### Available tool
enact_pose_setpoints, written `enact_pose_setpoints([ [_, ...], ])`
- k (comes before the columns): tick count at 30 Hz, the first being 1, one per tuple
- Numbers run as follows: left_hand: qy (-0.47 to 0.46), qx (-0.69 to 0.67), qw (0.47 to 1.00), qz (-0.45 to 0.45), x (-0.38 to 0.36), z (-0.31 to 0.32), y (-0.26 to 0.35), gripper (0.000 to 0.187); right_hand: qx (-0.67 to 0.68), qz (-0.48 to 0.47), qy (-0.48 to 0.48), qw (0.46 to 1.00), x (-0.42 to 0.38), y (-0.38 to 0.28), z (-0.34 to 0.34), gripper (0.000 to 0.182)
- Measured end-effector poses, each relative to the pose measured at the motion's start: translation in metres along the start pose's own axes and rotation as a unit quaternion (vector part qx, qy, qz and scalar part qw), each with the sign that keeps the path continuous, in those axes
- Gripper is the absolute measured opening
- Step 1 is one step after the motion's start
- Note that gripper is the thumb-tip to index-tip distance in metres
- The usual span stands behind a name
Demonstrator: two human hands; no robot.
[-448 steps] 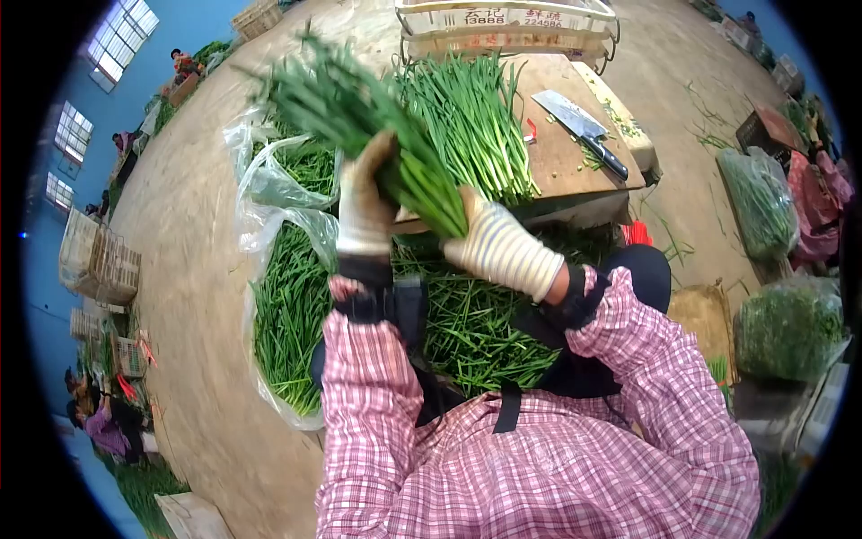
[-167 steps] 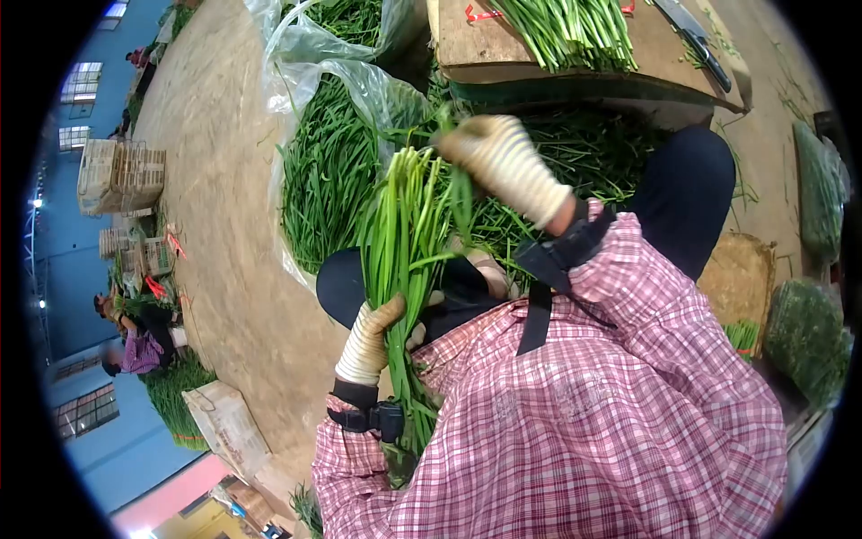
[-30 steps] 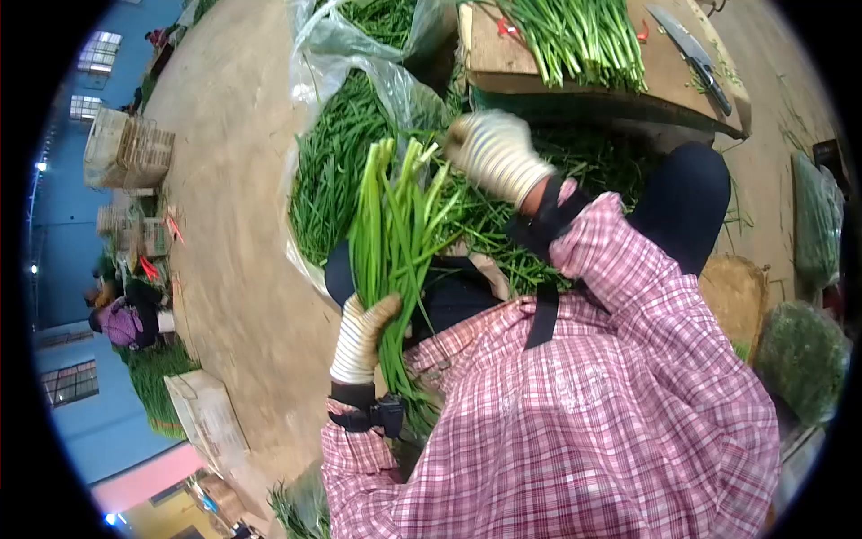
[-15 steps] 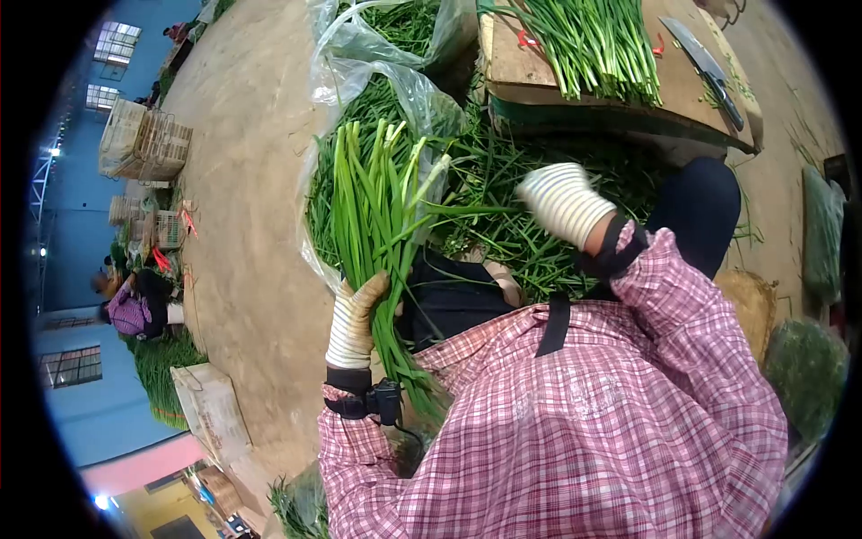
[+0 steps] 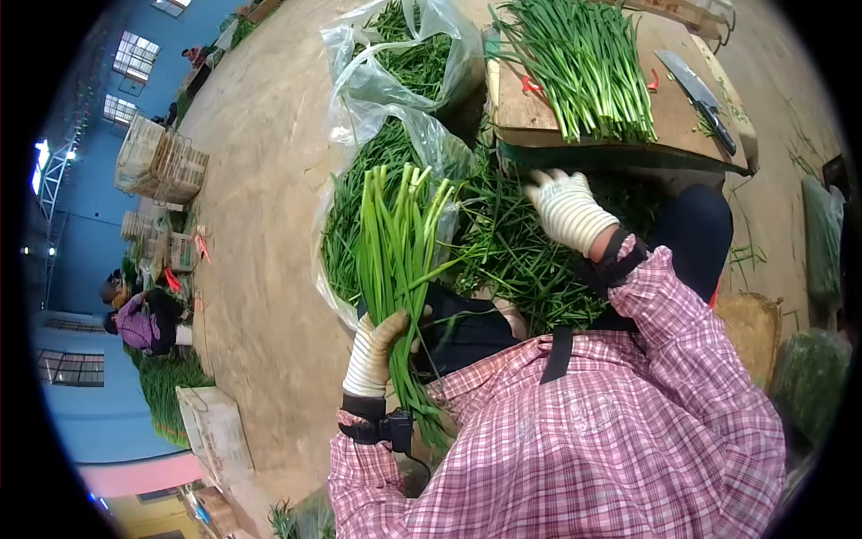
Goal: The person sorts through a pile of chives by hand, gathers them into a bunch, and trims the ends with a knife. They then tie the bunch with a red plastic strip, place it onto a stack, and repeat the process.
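My gloved left hand [image 5: 384, 349] is wrapped around the lower part of a bunch of garlic chives [image 5: 395, 242]. Their pale cut ends point up and away from me, while the leafy tips hang down beside my shirt. My gloved right hand [image 5: 570, 211] is apart from the bunch, above a heap of loose green leaves [image 5: 521, 260]. Its fingers are slightly spread, and I see nothing in them. Beyond it, a larger pile of garlic chives [image 5: 584, 72] lies on a wooden board [image 5: 530, 110], with red ties showing at both sides.
A knife [image 5: 699, 99] lies on the board's right side. Two clear plastic bags [image 5: 346, 126] of greens stand at the left of the heap. Crates [image 5: 160, 162] and other people [image 5: 139, 323] are farther left. A wrapped green bundle [image 5: 813, 377] sits at the right.
My right hand's fingers have spread and reach farther forward, toward the board. The view has shifted, so the bunch in my left hand appears lower and farther right.
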State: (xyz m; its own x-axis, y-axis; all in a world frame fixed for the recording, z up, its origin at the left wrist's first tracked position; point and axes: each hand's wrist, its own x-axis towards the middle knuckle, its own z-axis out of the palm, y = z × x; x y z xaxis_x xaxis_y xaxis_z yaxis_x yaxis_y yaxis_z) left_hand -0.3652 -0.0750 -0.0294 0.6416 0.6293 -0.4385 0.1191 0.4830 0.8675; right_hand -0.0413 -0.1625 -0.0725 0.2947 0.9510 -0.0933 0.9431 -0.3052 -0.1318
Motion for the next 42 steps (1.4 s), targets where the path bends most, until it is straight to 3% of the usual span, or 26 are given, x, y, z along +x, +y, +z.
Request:
enact_pose_setpoints([
  [1,-0.009,0.004,1.000,-0.017,0.000,0.001,-0.002,0.044,0.103,-0.018,0.144,0.984,0.002,0.001,0.002,0.030],
  [3,0.001,0.008,1.000,0.002,-0.001,0.013,-0.003,0.043,0.310,-0.095,0.270,0.907,0.015,-0.020,-0.024,0.044],
  [5,-0.027,0.021,0.999,-0.014,0.000,0.017,-0.004,0.042,0.382,-0.081,0.270,0.880,0.032,-0.039,-0.025,0.038],
  [6,-0.028,0.032,0.999,-0.025,0.000,0.018,-0.004,0.040,0.516,-0.124,0.162,0.832,0.041,-0.037,-0.024,0.028],
  [7,-0.029,0.032,0.999,-0.026,-0.001,0.019,-0.004,0.040,0.594,-0.090,0.147,0.786,0.042,-0.036,-0.021,0.019],
  [9,-0.042,0.036,0.997,-0.054,-0.004,0.015,-0.004,0.040,0.687,-0.033,0.225,0.690,0.044,-0.014,-0.020,0.017],
  [10,-0.023,0.035,0.998,-0.041,-0.007,0.016,-0.006,0.040,0.672,0.039,0.269,0.689,0.037,0.002,-0.020,0.016],
  [11,-0.019,0.033,0.998,-0.040,-0.008,0.015,-0.004,0.040,0.607,0.081,0.307,0.729,0.037,0.018,-0.012,0.013],
  [13,-0.021,0.038,0.999,-0.026,-0.005,0.015,0.004,0.043,0.636,-0.021,0.176,0.751,0.034,0.035,0.016,0.026],
  [14,-0.029,0.051,0.998,-0.013,-0.001,0.018,0.010,0.044,0.580,-0.053,0.105,0.806,0.014,0.020,-0.005,0.031],
  [15,-0.033,0.052,0.998,-0.004,0.007,0.020,0.014,0.044,0.594,-0.083,0.057,0.798,0.014,0.009,-0.008,0.050],
  [17,-0.071,0.066,0.995,0.028,0.025,0.025,0.024,0.043,0.732,-0.236,0.037,0.638,0.021,-0.010,-0.033,0.065],
  [18,-0.109,0.047,0.993,0.010,0.028,0.040,0.042,0.040,0.727,-0.240,0.042,0.643,0.030,-0.013,-0.048,0.065],
  [20,-0.149,0.102,0.983,0.025,0.041,0.067,0.070,0.041,0.813,-0.301,0.030,0.499,0.051,-0.011,-0.081,0.068],
  [21,-0.166,0.123,0.978,0.035,0.054,0.071,0.075,0.041,0.821,-0.315,0.029,0.475,0.048,-0.012,-0.109,0.067],
  [24,-0.236,0.206,0.942,0.122,0.097,0.085,0.093,0.043,0.786,-0.338,0.034,0.517,0.055,0.003,-0.155,0.055],
  [27,-0.288,0.121,0.937,0.156,0.134,0.093,0.090,0.051,0.753,-0.317,0.114,0.565,0.065,0.021,-0.171,0.038],
  [28,-0.254,0.139,0.938,0.189,0.141,0.089,0.091,0.054,0.759,-0.294,0.117,0.569,0.070,0.030,-0.173,0.036],
  [30,-0.095,0.167,0.914,0.358,0.139,0.099,0.091,0.054,0.762,-0.272,0.120,0.575,0.076,0.044,-0.174,0.033],
  [32,0.054,0.243,0.831,0.497,0.134,0.112,0.086,0.045,0.753,-0.219,0.136,0.605,0.078,0.051,-0.170,0.033],
  [33,0.020,0.274,0.763,0.586,0.128,0.126,0.087,0.045,0.752,-0.216,0.130,0.609,0.076,0.050,-0.168,0.033],
  [35,0.002,0.430,0.628,0.649,0.131,0.144,0.082,0.039,0.711,-0.227,0.149,0.649,0.073,0.045,-0.165,0.035],
  [37,0.022,0.543,0.604,0.582,0.143,0.148,0.062,0.023,0.708,-0.208,0.156,0.657,0.071,0.044,-0.162,0.032],
  [39,0.053,0.628,0.605,0.486,0.170,0.128,0.021,0.020,0.661,-0.180,0.203,0.700,0.069,0.048,-0.163,0.022],
  [41,-0.045,0.790,0.593,0.151,0.181,0.112,-0.010,0.019,0.671,-0.198,0.195,0.687,0.069,0.050,-0.168,0.021],
  [42,-0.101,0.805,0.573,0.120,0.187,0.087,-0.048,0.020,0.690,-0.196,0.190,0.670,0.071,0.052,-0.171,0.022],
])
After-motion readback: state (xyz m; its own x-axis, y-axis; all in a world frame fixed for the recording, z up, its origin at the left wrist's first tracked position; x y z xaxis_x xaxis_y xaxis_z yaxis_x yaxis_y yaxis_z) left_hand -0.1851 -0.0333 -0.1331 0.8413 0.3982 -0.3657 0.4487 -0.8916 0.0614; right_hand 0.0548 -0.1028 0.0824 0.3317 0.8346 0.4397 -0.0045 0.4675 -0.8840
